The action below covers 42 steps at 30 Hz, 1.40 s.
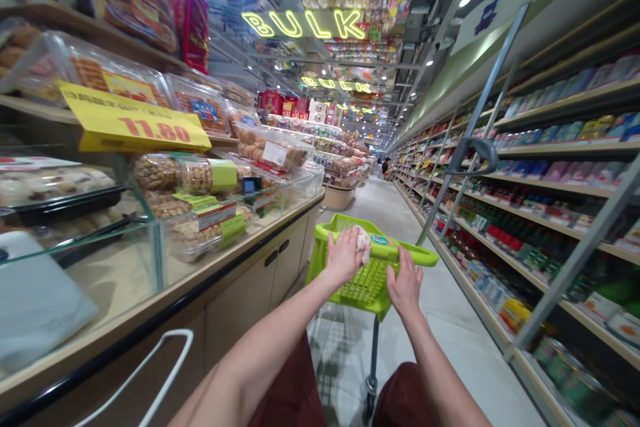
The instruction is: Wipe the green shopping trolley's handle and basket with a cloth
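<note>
A bright green shopping cart (367,283) with a basket-like body stands in front of me in the aisle. My left hand (344,257) is at the left part of its handle (393,251), fingers closed on a crumpled white cloth (364,245) with coloured marks. That cloth lies against the handle beside a small label. Towards the handle's right end, my right hand (406,278) curls its fingers over the bar, the thumb lower on the near side. The fingertips of both hands are partly hidden.
A counter (235,267) with packaged baked goods and a yellow price sign (137,123) runs along the left. Tall stocked shelves (555,193) line the right, with a slanting metal pole (493,90). A white curved rail (173,363) is at lower left. A distant person (385,167) is down the aisle.
</note>
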Available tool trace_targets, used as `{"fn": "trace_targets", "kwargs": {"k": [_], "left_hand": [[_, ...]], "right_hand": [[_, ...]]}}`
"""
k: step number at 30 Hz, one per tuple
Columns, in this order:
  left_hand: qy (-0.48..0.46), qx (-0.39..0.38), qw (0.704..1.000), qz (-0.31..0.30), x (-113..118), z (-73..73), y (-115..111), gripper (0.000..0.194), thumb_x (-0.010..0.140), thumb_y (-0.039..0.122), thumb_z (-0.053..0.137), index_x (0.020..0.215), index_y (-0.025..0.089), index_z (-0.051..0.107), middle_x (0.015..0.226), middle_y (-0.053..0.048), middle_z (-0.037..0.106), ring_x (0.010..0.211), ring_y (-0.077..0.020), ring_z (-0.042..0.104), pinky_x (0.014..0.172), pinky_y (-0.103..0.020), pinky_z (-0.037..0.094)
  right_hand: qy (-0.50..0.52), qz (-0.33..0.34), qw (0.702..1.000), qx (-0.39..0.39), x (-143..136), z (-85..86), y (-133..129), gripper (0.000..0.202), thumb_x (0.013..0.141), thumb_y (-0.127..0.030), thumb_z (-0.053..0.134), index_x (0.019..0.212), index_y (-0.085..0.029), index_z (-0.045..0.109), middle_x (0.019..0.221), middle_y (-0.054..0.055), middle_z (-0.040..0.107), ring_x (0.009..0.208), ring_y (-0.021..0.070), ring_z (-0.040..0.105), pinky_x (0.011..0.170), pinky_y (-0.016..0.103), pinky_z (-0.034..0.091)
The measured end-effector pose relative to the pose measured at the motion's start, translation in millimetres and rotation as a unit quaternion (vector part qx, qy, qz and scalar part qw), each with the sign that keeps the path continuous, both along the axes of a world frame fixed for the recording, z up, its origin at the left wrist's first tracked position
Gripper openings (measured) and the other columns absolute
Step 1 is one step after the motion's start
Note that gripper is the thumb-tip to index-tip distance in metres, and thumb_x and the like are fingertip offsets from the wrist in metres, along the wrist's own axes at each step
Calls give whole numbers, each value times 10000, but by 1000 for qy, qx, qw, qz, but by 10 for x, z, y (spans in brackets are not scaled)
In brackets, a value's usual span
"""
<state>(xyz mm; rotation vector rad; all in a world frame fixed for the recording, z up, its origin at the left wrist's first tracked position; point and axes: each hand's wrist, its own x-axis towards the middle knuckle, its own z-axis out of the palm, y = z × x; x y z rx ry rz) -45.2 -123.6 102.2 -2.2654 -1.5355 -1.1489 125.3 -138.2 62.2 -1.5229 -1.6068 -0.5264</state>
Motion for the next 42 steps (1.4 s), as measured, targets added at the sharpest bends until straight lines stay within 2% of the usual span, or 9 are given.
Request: {"fn": "trace_targets", "kwargs": {"k": [3, 6, 13, 17, 21, 30, 34, 39, 42], "left_hand": [[18, 16, 1000, -18, 170, -28, -9, 535, 787, 275, 435, 1293, 188, 286, 1333, -105, 387, 1225, -237, 330, 1012, -565, 173], [34, 20, 999, -32, 124, -40, 7, 518, 766, 232, 455, 1269, 210, 333, 1330, -85, 400, 1234, -234, 323, 1023, -564, 139], [7, 10, 1000, 10, -572, -78, 101, 484, 778, 202, 408, 1260, 230, 367, 1320, -69, 428, 1237, -222, 333, 1032, -545, 122], [-97, -48, 992, 64, -801, -52, 192, 451, 802, 226, 361, 1252, 202, 374, 1289, -75, 463, 1193, -209, 396, 1002, -492, 250], [-130, -44, 989, 49, -700, -25, 210, 441, 796, 206, 348, 1236, 219, 384, 1277, -53, 476, 1176, -182, 413, 995, -455, 276], [7, 17, 997, -76, -114, 58, 1, 441, 769, 205, 418, 1209, 226, 392, 1218, -51, 507, 1138, -177, 430, 1025, -500, 180], [34, 31, 996, -74, -269, 18, 32, 469, 769, 213, 428, 1234, 223, 374, 1258, -62, 483, 1200, -198, 372, 1028, -535, 135], [-22, 9, 1000, 17, -648, -27, 118, 443, 796, 220, 388, 1238, 223, 377, 1269, -65, 482, 1211, -201, 370, 1027, -540, 135], [-52, -7, 998, 33, -608, -23, 117, 434, 802, 212, 374, 1235, 211, 376, 1235, -67, 512, 1192, -194, 395, 1027, -530, 154]], "right_hand": [[-21, -13, 1000, -13, 19, 33, 24, 494, 803, -241, 308, 1285, -136, 336, 1306, 122, 408, 1224, 228, 316, 974, 474, 217], [-42, -18, 999, -26, 96, 91, 24, 492, 789, -215, 332, 1274, -138, 358, 1289, 120, 430, 1194, 226, 353, 973, 477, 216], [-45, -2, 999, -24, 174, 171, -12, 479, 774, -182, 345, 1250, -151, 396, 1239, 106, 484, 1137, 220, 412, 959, 475, 234], [-38, 7, 999, -2, 125, 127, -39, 479, 764, -179, 360, 1240, -157, 406, 1227, 103, 490, 1134, 219, 410, 946, 433, 260], [-35, 4, 999, 23, 103, 78, -45, 470, 747, -187, 379, 1211, -145, 433, 1208, 107, 492, 1123, 225, 408, 924, 392, 293], [-30, 0, 999, 41, 74, 85, -99, 476, 737, -190, 370, 1206, -146, 440, 1169, 102, 514, 1089, 231, 436, 908, 377, 320], [-41, 5, 998, 46, 75, 71, -109, 479, 734, -171, 366, 1206, -155, 445, 1168, 96, 524, 1095, 222, 443, 911, 375, 311], [-40, 21, 998, 37, 10, 81, -149, 496, 729, -129, 352, 1214, -176, 446, 1193, 82, 522, 1118, 208, 436, 946, 384, 266], [-35, 27, 998, 36, -55, 102, -179, 500, 722, -120, 346, 1208, -178, 451, 1188, 76, 526, 1117, 203, 436, 946, 382, 264]]}}
